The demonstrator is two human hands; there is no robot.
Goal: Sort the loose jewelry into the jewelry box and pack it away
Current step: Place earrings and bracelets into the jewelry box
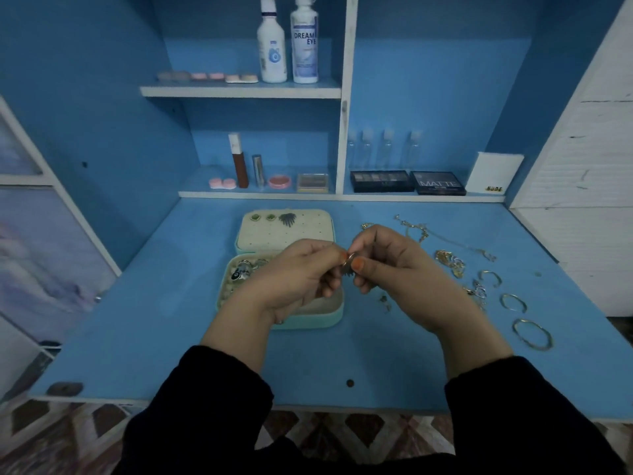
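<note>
An open mint-green jewelry box (334, 311) lies on the blue table, its cream lid panel (284, 231) holding two green studs and a dark leaf-shaped earring. Several pieces lie in the box's base at the left. My left hand (294, 279) and my right hand (387, 265) meet above the box's right edge, and both pinch a small dark earring (348, 267) between their fingertips. Loose gold chains (448, 262), small hoops (512, 301) and a large hoop (532, 334) lie on the table to the right.
Shelves behind the table hold two white bottles (289, 42), lens cases, lipsticks, clear bottles and makeup palettes (407, 181). A white cabinet wall (582, 166) stands at the right. The table's front edge is near my sleeves.
</note>
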